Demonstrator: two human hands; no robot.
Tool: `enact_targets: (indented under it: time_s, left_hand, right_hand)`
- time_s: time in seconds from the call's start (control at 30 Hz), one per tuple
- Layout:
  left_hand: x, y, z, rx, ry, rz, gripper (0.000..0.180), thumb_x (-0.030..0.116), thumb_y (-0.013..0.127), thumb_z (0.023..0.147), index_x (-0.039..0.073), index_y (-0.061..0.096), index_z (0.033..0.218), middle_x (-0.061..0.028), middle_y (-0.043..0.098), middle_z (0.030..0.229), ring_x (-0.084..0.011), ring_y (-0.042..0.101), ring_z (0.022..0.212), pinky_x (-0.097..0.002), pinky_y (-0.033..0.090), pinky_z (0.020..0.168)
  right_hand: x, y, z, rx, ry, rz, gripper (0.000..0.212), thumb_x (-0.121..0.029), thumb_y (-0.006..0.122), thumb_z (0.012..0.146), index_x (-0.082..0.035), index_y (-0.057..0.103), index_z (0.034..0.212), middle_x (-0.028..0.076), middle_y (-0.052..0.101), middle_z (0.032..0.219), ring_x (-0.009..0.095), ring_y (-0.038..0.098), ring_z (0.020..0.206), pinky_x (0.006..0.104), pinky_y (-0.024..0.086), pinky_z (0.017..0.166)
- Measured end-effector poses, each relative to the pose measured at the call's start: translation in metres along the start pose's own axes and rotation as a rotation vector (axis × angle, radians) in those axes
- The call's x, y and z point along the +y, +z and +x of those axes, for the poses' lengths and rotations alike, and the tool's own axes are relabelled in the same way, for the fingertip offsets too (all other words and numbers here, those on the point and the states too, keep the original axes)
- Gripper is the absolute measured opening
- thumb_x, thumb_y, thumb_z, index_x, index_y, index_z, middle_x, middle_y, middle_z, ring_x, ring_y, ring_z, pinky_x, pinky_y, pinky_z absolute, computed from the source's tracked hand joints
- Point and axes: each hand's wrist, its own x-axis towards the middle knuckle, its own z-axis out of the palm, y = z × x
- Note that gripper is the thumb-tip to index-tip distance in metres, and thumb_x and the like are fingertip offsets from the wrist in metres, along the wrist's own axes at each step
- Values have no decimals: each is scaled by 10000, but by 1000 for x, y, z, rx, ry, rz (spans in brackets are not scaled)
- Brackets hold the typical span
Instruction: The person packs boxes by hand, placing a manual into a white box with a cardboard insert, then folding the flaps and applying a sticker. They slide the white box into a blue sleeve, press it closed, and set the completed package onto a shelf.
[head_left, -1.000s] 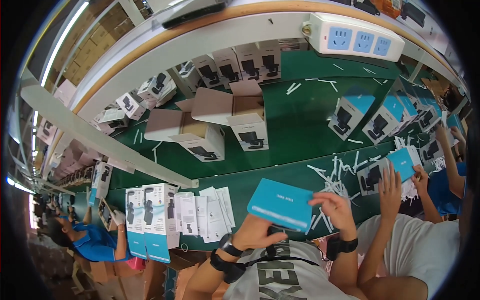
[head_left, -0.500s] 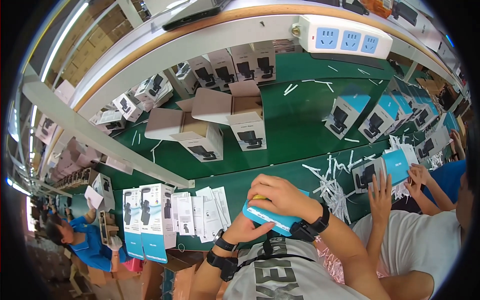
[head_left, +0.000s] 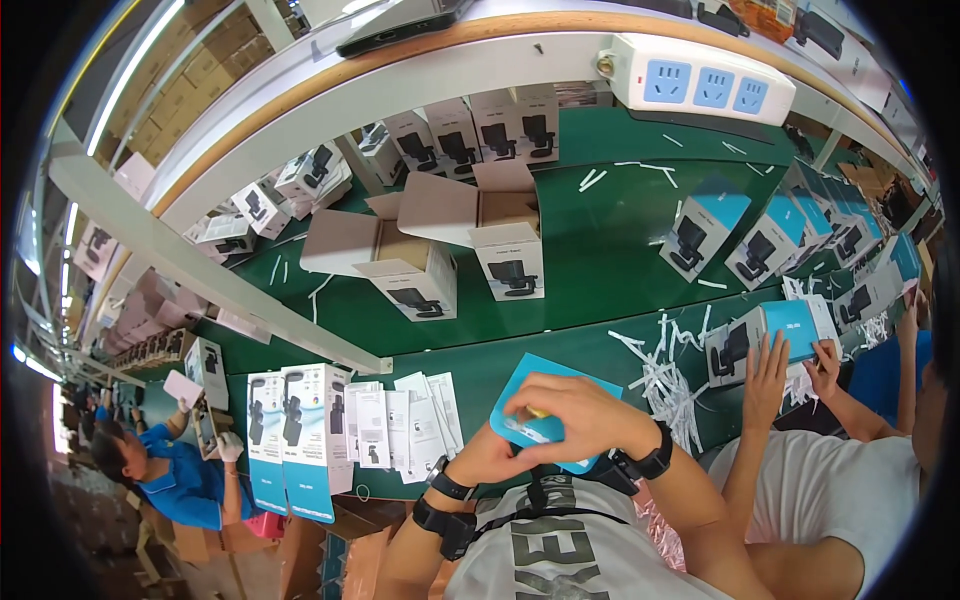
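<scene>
A carton with a bright blue face (head_left: 540, 370) stands in front of me at the near table edge, partly covered by my hands. My left hand (head_left: 487, 458) holds the carton by its left near side; most of its fingers are hidden. Across the blue face lies my right hand (head_left: 580, 412), its fingers curled around a small yellow thing (head_left: 537, 411) whose kind I cannot make out. Left of the carton, several printed leaflets (head_left: 423, 425) lie overlapping, next to two upright white-and-blue cartons (head_left: 305, 415).
Two open-flapped cartons (head_left: 510, 262) stand ahead on the green table (head_left: 600, 240). A heap of white paper strips (head_left: 668, 385) lies to the right. Beside me, a co-worker's hands (head_left: 768, 375) handle another carton. A power strip (head_left: 705, 80) is fixed to the shelf edge.
The carton in my hands has tilted, so more of its blue face shows. My right hand has moved slightly down and right. The co-worker's hands have shifted on their carton.
</scene>
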Motion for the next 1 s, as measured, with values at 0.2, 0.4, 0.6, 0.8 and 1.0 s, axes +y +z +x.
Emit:
enact_targets:
  time_s: [0.2,0.4,0.6,0.8,1.0]
  left_hand:
    - [21,0,-11,412,-80,-17,716,164,878,840,53,546,1465,-144,586,1476,-315,546,1392,-426,404,1186]
    - [18,-48,-25,190,-86,57,799,118,902,794,43,547,1506,-177,571,1485,-345,540,1404,-426,407,1182]
    - [-19,-38,-36,244,110,549,731,156,983,701,53,695,1364,-142,676,1230,-332,655,1229,-412,556,993]
    - [-39,-18,-38,400,324,724,711,205,1018,632,67,745,1274,-88,635,1006,-327,682,1002,-406,589,803]
    - [-37,-37,-37,299,394,835,709,200,1010,650,47,729,1283,-72,581,935,-328,671,946,-412,591,748]
  right_hand:
    - [35,16,-82,816,-38,529,277,-96,762,907,-32,647,1151,50,653,1040,163,635,928,309,513,762]
    - [43,51,-157,956,550,-50,527,-4,806,836,-41,623,1330,23,677,1024,100,542,751,248,445,638]
    - [8,79,-126,647,321,-43,600,-14,890,776,-119,729,1345,47,669,1031,112,616,731,248,482,614]
    - [39,88,-119,753,237,-263,448,-17,908,756,-129,818,1181,48,656,997,151,627,695,271,495,573]
    - [51,96,-111,765,74,-401,497,5,905,723,-132,814,1191,36,632,983,153,593,671,281,471,557]
